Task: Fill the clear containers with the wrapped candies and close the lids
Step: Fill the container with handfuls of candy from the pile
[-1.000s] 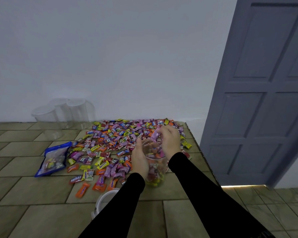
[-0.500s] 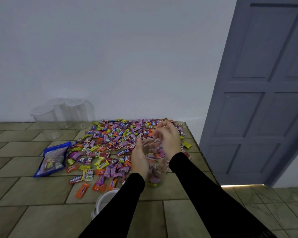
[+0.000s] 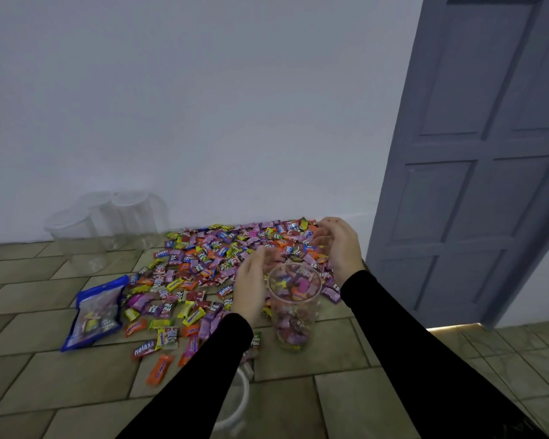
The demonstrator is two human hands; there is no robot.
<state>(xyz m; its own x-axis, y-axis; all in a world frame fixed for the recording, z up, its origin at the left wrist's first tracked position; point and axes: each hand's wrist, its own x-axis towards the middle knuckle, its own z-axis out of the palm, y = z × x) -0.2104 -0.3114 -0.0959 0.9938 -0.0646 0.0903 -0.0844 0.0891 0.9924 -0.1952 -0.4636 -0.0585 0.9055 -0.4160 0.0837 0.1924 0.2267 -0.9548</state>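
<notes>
Tiled floor [image 3: 45, 384] carries the candies [image 3: 222, 258]; the jar [image 3: 293, 307] stands upright (mouth ready), left hand [image 3: 251, 286] and right hand [image 3: 338, 245] both loose-fingered, empty, flanking it.

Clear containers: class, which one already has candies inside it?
The open clear container standing between the two hands: it holds wrapped candies. The three lidded containers by the wall look empty.
</notes>
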